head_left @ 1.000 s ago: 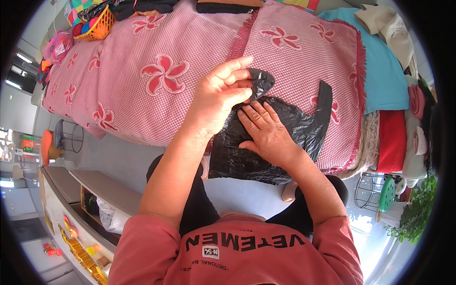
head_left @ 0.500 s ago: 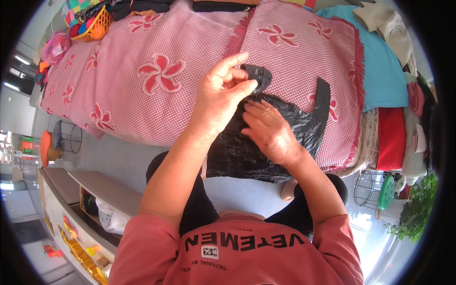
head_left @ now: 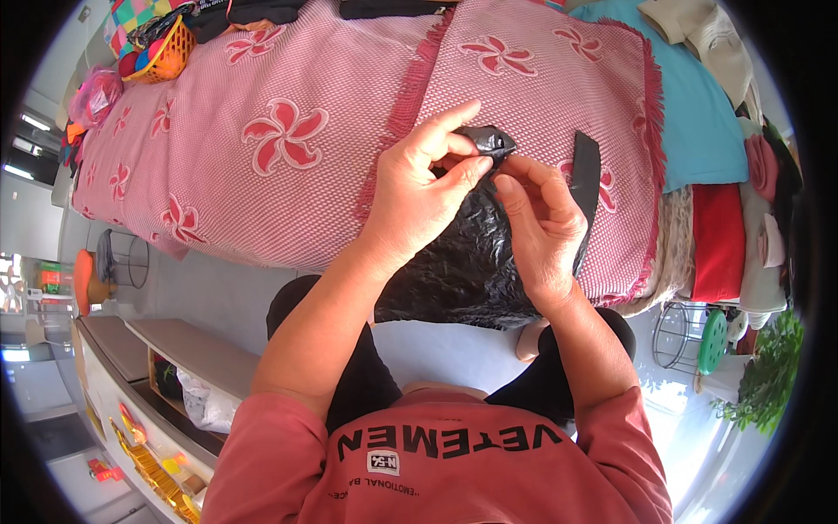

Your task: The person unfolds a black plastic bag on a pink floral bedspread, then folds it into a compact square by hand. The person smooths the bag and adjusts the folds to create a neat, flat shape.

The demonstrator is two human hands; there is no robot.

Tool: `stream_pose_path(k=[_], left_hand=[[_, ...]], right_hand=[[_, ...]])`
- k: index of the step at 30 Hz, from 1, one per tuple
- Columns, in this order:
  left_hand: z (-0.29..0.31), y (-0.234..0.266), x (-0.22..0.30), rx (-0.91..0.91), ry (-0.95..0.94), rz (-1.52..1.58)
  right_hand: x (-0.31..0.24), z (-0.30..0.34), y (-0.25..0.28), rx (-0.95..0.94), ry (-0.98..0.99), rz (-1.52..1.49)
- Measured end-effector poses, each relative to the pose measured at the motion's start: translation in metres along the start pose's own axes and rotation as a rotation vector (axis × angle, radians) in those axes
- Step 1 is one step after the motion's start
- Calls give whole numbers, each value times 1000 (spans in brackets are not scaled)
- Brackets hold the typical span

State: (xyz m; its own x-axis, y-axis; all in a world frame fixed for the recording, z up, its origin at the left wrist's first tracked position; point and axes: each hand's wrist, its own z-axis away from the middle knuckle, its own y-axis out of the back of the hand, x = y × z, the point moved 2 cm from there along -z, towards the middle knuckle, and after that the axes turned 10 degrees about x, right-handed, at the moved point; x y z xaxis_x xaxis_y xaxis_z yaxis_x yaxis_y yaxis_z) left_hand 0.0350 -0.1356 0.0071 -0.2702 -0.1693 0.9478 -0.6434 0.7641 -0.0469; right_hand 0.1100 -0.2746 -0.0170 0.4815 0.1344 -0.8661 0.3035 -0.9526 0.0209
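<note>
A person in a red short-sleeved shirt [head_left: 489,489] and black trousers [head_left: 365,380] works with a black plastic bag [head_left: 458,275] at the centre of the frame; the left hand [head_left: 419,188], just above centre, is nearly closed, thumb and fingers pinching a gathered, folded end of the bag, one finger stretched out above it; the right hand [head_left: 552,234], right of centre, is partly curled, thumb and forefinger brought close together at the tip of that gathered end, though whether they grip it cannot be told

The crinkled body of the bag spreads below both hands and past the near edge of a pink blanket [head_left: 336,196] patterned with red pinwheel flowers; a flat black strip of the bag stands out to the right of the right hand; a red fringe [head_left: 415,92] crosses the blanket at upper centre

At upper left, a yellow basket [head_left: 175,59] holds coloured balls, near a pink plastic bundle [head_left: 94,98]; at upper right lie a blue cloth [head_left: 703,144] and a cream garment [head_left: 711,44], with a folded red cloth [head_left: 717,249] below; a green stool [head_left: 713,343] and a leafy plant [head_left: 768,375] stand at lower right; an open drawer [head_left: 196,349] shows at lower left
</note>
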Motion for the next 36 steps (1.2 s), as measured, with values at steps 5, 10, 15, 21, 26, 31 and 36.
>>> stream_pose_path(k=[5,10,15,21,26,31,36], left_hand=[[3,-6,-1,5,-348,-227],[3,-9,-6,-10,-462,-248],[3,-8,-7,-2,-490,-253],[3,-6,-5,4,-466,-253],[-2,3,-3,17,-321,-250],[-4,5,-2,15,-268,-211],[-5,6,-3,4,-253,-192]], right_hand=[[4,0,-1,52,-69,7],[5,-1,-1,78,-141,21],[14,-1,-2,69,-81,45],[14,-6,-2,67,-119,107],[7,-16,-1,-23,-306,-79],[9,-22,1,-85,-456,-249],[19,-23,2,-123,-584,-413]])
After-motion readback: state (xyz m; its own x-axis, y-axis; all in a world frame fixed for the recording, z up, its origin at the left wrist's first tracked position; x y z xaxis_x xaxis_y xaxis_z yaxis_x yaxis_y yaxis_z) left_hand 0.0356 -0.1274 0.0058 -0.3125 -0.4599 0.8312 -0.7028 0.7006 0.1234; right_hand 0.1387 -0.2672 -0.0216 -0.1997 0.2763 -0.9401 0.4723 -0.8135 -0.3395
